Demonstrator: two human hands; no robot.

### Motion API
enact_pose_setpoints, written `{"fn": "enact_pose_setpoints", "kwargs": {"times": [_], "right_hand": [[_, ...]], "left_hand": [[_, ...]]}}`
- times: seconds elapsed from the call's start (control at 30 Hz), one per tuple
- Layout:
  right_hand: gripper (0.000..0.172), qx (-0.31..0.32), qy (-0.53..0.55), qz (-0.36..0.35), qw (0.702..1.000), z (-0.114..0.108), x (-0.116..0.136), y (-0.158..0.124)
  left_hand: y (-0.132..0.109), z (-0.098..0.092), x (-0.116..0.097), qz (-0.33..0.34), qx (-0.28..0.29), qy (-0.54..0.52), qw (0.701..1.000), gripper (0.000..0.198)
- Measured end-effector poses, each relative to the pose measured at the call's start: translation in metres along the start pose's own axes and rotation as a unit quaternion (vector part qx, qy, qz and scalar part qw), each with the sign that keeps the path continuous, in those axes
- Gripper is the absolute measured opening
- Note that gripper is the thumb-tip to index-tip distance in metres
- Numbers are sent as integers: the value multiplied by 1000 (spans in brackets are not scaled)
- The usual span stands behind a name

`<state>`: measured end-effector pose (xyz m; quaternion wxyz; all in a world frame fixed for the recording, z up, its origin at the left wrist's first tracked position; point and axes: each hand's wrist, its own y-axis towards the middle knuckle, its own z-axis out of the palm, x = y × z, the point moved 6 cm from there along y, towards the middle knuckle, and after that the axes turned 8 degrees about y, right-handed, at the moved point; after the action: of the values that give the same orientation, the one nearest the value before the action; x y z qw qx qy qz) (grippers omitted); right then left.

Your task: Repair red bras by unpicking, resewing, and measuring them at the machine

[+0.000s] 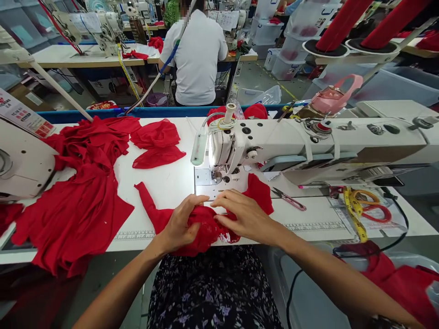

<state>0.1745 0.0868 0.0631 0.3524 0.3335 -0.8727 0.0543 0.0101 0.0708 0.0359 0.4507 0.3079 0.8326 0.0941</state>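
A bunched piece of red fabric (202, 228) with a lacy-looking part lies at the table's front edge, before the needle area of a white sewing machine (274, 141). Curled over its left part is my left hand (181, 224), gripping the cloth with the thumb towards me. My right hand (245, 214) holds the same fabric from the right, its fingers bent and their tips partly hidden in the folds. One end of the cloth reaches out to the left, another lies beyond my right hand. Thread snips (290, 199) rest to the right.
A big heap of red fabric (85, 196) covers the left side, beside smaller red pieces (157, 141). A yellow tape measure (355, 214) and scissors with orange and red handles (375, 208) lie right. A plastic bin (308, 283) stands below. Ahead sits a person (200, 55) in white.
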Motion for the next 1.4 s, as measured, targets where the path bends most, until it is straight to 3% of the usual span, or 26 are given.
{"fn": "enact_pose_setpoints", "kwargs": {"times": [0.17, 0.27, 0.33, 0.5, 0.6, 0.67, 0.73, 0.9, 1.03, 1.17, 1.4], "right_hand": [[15, 82, 195, 85, 974, 16, -14, 18], [20, 125, 279, 121, 945, 24, -15, 16], [20, 126, 303, 124, 936, 24, -14, 15], [20, 113, 296, 134, 939, 26, -17, 14], [19, 89, 220, 111, 965, 26, -19, 15], [16, 16, 120, 67, 990, 19, -16, 13], [17, -73, 32, 23, 997, 10, -10, 5], [24, -246, -18, 7, 969, -10, -14, -38], [20, -343, -84, 123, 928, -38, -51, -87], [22, -337, -217, 278, 873, -71, -98, -137], [32, -290, -290, 295, 863, -108, -152, -173]], "left_hand": [[0, -9, -9, -24, 74, -28, 997, 43], [-2, -14, -5, -62, 79, -11, 995, 19], [-3, -14, -1, -78, 72, -10, 994, 9], [1, -5, 8, -106, 93, -63, 988, 7], [3, 1, 15, -137, 113, -60, 982, 10], [2, 1, 19, -162, 116, -14, 980, 15], [-1, -1, 22, -192, 116, 41, 974, 19], [-17, -12, 34, -263, 121, 95, 952, 33], [-26, -16, 44, -271, 115, 107, 950, 37], [-33, -14, 51, -280, 104, 117, 947, 37], [-48, -11, 66, -281, 105, 143, 943, 39]]}}
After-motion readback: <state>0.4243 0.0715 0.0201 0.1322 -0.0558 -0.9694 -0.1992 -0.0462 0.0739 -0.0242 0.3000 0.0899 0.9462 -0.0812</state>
